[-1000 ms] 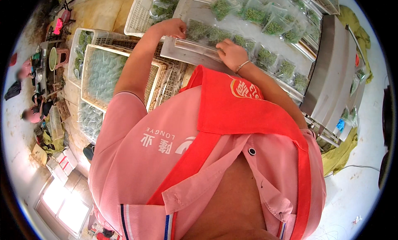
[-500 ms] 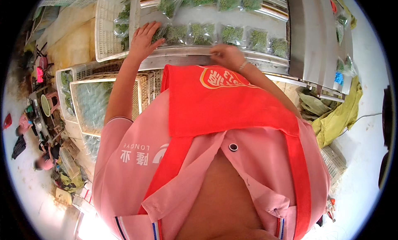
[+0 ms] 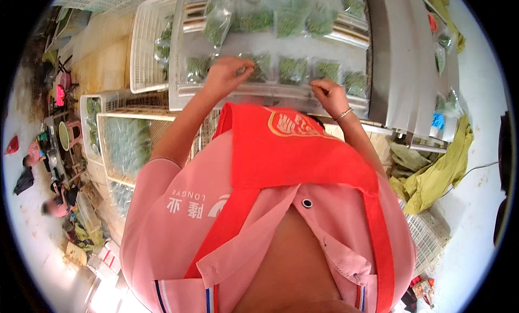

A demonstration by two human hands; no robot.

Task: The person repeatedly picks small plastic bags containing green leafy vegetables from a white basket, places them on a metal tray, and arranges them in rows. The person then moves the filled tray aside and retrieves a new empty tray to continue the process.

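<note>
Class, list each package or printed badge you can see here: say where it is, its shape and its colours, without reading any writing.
Near row of bags: clear flat pouches of green vegetables on the steel table, by the left hand and right hand.
Far row of bags: the same, further back.
Badge: yellow-edged emblem on the red apron.

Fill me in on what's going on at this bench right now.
A person in a pink shirt and red apron stands at a metal tray lined with clear bags of green vegetables. The left hand rests on a bag in the near row, fingers curled at its edge. The right hand, with a bracelet at the wrist, touches the tray's front edge beside another bag. A white plastic crate sits to the left, and a green cloth lies at the right.
</note>
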